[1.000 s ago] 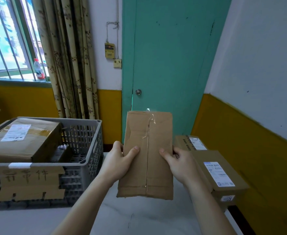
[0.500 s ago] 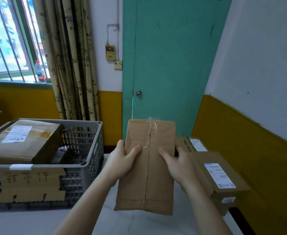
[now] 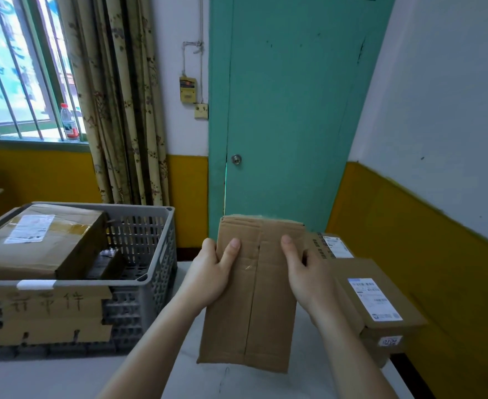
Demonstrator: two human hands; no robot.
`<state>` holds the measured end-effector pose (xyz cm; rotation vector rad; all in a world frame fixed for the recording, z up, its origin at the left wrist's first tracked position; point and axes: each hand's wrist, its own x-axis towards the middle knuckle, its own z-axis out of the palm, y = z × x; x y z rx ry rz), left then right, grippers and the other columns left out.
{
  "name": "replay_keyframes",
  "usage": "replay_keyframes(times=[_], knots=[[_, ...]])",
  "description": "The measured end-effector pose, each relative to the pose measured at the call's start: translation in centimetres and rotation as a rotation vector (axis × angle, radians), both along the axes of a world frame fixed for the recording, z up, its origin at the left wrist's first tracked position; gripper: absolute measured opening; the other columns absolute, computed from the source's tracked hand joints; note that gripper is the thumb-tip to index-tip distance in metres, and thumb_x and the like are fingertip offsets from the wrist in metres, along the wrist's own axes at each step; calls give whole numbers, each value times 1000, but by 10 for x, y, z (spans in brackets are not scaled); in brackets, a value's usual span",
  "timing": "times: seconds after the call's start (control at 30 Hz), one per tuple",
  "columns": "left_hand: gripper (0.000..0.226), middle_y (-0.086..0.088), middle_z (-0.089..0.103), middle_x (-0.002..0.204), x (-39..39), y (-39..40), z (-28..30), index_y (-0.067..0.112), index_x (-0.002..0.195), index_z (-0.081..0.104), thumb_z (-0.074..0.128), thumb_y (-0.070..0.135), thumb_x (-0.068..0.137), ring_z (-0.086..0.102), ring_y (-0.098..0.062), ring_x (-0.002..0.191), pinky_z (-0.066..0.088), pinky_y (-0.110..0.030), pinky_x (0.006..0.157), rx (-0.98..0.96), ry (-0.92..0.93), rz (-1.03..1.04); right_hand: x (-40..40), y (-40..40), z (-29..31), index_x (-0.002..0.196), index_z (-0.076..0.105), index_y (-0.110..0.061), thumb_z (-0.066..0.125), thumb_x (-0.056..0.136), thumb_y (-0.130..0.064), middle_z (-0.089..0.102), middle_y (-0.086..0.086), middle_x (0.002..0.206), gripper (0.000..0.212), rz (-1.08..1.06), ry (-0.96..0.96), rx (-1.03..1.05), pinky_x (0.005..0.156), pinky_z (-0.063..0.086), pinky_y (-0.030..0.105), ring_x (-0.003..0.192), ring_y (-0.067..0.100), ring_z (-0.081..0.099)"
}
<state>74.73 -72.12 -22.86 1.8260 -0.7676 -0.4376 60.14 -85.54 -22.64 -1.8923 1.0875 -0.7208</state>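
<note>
Window sill: a clear plastic bottle with a red cap (image 3: 69, 122) stands on the green ledge, beyond the work.

Left edge of the table: a grey perforated plastic crate (image 3: 162, 263) sits on the white table (image 3: 179, 378). A hand-lettered cardboard strip (image 3: 44, 312) is fixed across its near wall, probably a sorting sign.

Inside the crate: a large brown taped carton (image 3: 35, 243) lies against the left wall, white label up so it can be read from above.

Left hand (image 3: 211, 272): it grips the parcel's left edge. The thumb presses flat on the front face and the fingers wrap out of sight behind.

Held thing: a flat brown cardboard parcel (image 3: 254, 312) is held upright and slightly tilted over the middle of the table, between crate and boxes. I cannot tell whether its lower edge touches the top. The plain seamed face is towards the person and no label shows, so it is likely being checked before sorting.

Right hand (image 3: 306, 272): it grips the right edge the same way, thumb on the front and fingers hidden behind. The two-sided hold keeps the thin parcel from bending.

Right edge of the table: a small brown box with a white printed label (image 3: 378, 306) lies label up. A second labelled brown box (image 3: 332, 246) sits just behind it, towards the far right corner.

Behind: a teal painted door (image 3: 288, 110), closed.
</note>
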Motion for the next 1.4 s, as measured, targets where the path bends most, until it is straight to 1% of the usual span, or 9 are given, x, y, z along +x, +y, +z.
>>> replay_keyframes(times=[0.17, 0.27, 0.4, 0.47, 0.6, 0.77, 0.93, 1.17, 1.4], knots=[[31, 9, 71, 105, 10, 8, -2, 28, 109, 56, 59, 56, 96, 70, -7, 95, 50, -18, 66, -117, 76, 14, -7, -3, -2, 124, 71, -31, 23, 86, -87, 71, -10, 126, 83, 111, -205, 181, 112, 43, 50, 123, 15, 62], [27, 6, 74, 105, 16, 9, -1, 28, 107, 62, 58, 53, 99, 71, -12, 97, 57, -34, 81, -191, 138, 82, -8, -7, -9, 105, 75, -39, 53, 103, -47, 76, -11, 108, 24, 141, -290, 86, 102, 53, 52, 108, 13, 69], [26, 6, 75, 103, 20, 10, -2, 30, 106, 65, 58, 54, 98, 72, -12, 95, 56, -33, 78, -211, 180, 95, -6, -9, -15, 108, 67, -48, 61, 101, -43, 71, -19, 113, 11, 151, -261, 51, 92, 52, 29, 114, 8, 65], [29, 7, 76, 101, 23, 12, -2, 29, 107, 66, 58, 55, 98, 73, -11, 94, 56, -33, 77, -228, 219, 91, -7, -8, -15, 124, 66, -39, 60, 89, -64, 67, -19, 121, 43, 161, -223, 116, 90, 46, 23, 120, 8, 61], [31, 2, 74, 105, 25, 12, -5, 26, 108, 66, 59, 55, 98, 70, -17, 99, 56, -35, 80, -238, 256, 86, -6, -9, -16, 153, 42, -37, 50, 70, -92, 54, -25, 127, 99, 176, -131, 238, 114, 36, 41, 128, 11, 49], [39, 8, 63, 122, 25, 10, -8, 35, 134, 45, 61, 45, 100, 63, -8, 106, 51, -33, 85, -231, 172, 104, -6, -11, -16, 148, 49, -35, 51, 68, -95, 58, -21, 135, 100, 133, -102, 217, 115, 38, 42, 129, 12, 51], [47, -3, 52, 150, 23, 6, -9, 34, 152, 35, 47, 42, 107, 52, -22, 134, 43, -42, 108, -142, -73, 107, -9, -14, -21, 151, 50, -17, 66, 89, -63, 55, 5, 152, 78, 1, -135, 175, 114, 40, 42, 138, 24, 51], [116, 1, -9, 173, 13, 8, 4, 40, 162, -13, 33, 93, 70, 11, -29, 159, 16, -50, 125, 154, 156, -47, -8, -13, -19, 155, 46, -15, 65, 101, -35, 53, 10, 153, 60, -31, -145, 126, 116, 40, 42, 139, 24, 51], [128, -5, -3, 174, 16, 14, 12, 37, 161, -17, 40, 95, 63, 9, -29, 160, 16, -53, 128, 199, 216, -99, -11, -12, -14, 152, 49, -10, 66, 99, -41, 53, 8, 154, 64, -50, -124, 78, 113, 37, 38, 140, 25, 50]])
